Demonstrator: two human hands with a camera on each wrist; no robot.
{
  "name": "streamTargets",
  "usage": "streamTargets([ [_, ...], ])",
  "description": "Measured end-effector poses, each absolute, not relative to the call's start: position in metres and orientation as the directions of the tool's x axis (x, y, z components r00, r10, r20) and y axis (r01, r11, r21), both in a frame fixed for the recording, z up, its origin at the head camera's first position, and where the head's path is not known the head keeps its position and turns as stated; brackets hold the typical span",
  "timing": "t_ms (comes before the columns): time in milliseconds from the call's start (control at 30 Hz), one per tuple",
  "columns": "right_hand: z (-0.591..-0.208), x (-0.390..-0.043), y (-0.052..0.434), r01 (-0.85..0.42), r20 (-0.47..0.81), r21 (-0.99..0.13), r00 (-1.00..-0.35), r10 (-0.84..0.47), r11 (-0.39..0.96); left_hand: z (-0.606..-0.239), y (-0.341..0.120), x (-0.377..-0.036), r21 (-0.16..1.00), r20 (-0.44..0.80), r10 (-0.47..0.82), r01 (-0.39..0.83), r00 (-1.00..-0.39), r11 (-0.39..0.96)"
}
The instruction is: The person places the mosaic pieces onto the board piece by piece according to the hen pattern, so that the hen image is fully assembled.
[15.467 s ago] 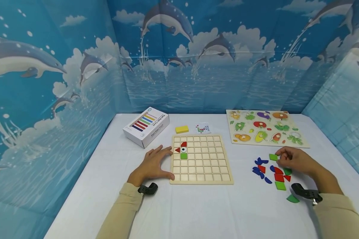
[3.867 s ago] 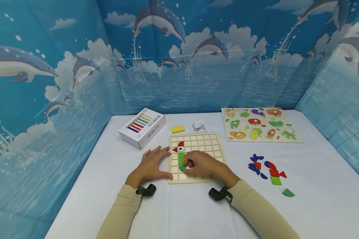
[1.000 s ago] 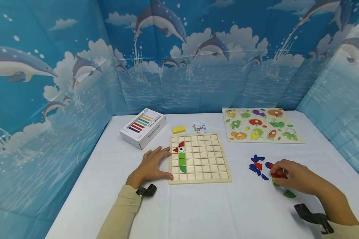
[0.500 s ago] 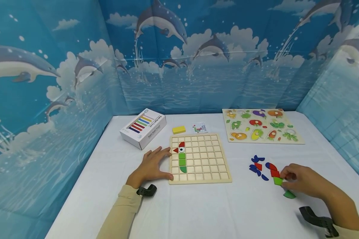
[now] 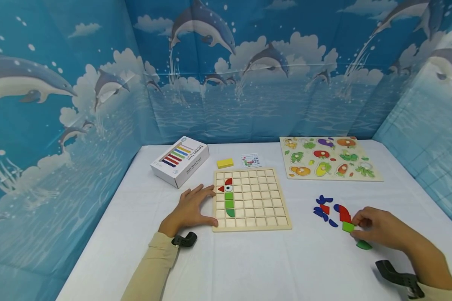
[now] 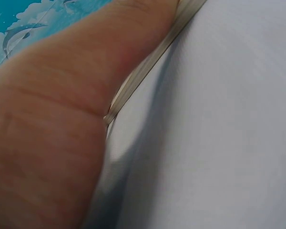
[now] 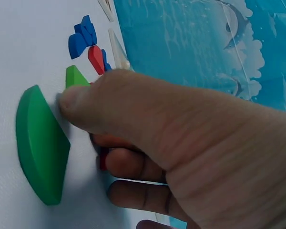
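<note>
Near the table's (image 5: 248, 267) left edge lies a white box (image 5: 180, 160). The left hand (image 5: 190, 207), fingers relaxed and flat, rests against the left edge of the grid board (image 5: 250, 199), where six pieces fill part of one column; most cells look unfilled, so the work seems early. Toward the right edge, the right hand (image 5: 380, 228) has fingers curled over a red piece beside the green square (image 5: 348, 227); whether it grips it I cannot tell. A green quarter-round (image 7: 40, 143) lies just beside the thumb. Bare cloth between board and loose pieces leaves room to move.

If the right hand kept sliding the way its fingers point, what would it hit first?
Probably the green square right at the right hand's fingertips, then the red pieces beyond; whether they already touch is unclear.
</note>
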State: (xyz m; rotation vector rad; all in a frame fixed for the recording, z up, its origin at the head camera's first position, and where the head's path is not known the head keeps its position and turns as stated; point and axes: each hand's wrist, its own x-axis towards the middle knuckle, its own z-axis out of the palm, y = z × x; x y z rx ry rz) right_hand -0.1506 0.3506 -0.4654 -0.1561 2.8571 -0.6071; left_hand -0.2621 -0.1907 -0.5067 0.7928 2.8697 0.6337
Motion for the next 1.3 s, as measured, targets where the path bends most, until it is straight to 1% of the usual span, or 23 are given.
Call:
streamTargets([
  [200,-0.467,-0.152,0.348,-0.062,-0.174,-0.399,-0.974,-0.142,0.915,-0.507,-0.191,-0.262,0.421,0.028,0.515,0.478,-0.857,0.771],
  [367,-0.466,-0.150,0.346,-0.076,-0.163,-0.405,-0.975,-0.154,0.911,-0.508,-0.191,-0.263,0.415,0.013,0.515,0.473,-0.857,0.777],
  [467,-0.467,-0.149,0.344,-0.139,-0.082,-0.412,-0.979,-0.189,0.901,-0.509,-0.191,-0.263,0.413,0.009,0.515,0.473,-0.857,0.778],
  [633,-0.468,-0.152,0.335,-0.305,0.135,-0.392,-0.952,-0.273,0.868,-0.508,-0.192,-0.263,0.416,0.005,0.511,0.467,-0.859,0.780],
  [700,-0.467,-0.156,0.332,-0.343,0.180,-0.383,-0.938,-0.295,0.858,-0.508,-0.192,-0.263,0.419,0.018,0.514,0.474,-0.857,0.775],
  [867,-0.464,-0.169,0.320,-0.400,0.233,-0.366,-0.914,-0.333,0.840,-0.507,-0.192,-0.263,0.425,0.035,0.524,0.488,-0.851,0.763],
  [967,-0.460,-0.179,0.308,-0.421,0.233,-0.364,-0.905,-0.356,0.831,-0.506,-0.192,-0.263,0.428,0.026,0.523,0.482,-0.852,0.765],
  [1167,-0.449,-0.202,0.272,-0.422,0.152,-0.365,-0.906,-0.394,0.830,-0.506,-0.192,-0.263,0.426,0.018,0.520,0.477,-0.854,0.769],
  [1300,-0.448,-0.219,0.247,-0.473,0.158,-0.367,-0.880,-0.447,0.801,-0.506,-0.191,-0.263,0.424,0.006,0.515,0.469,-0.857,0.775],
])
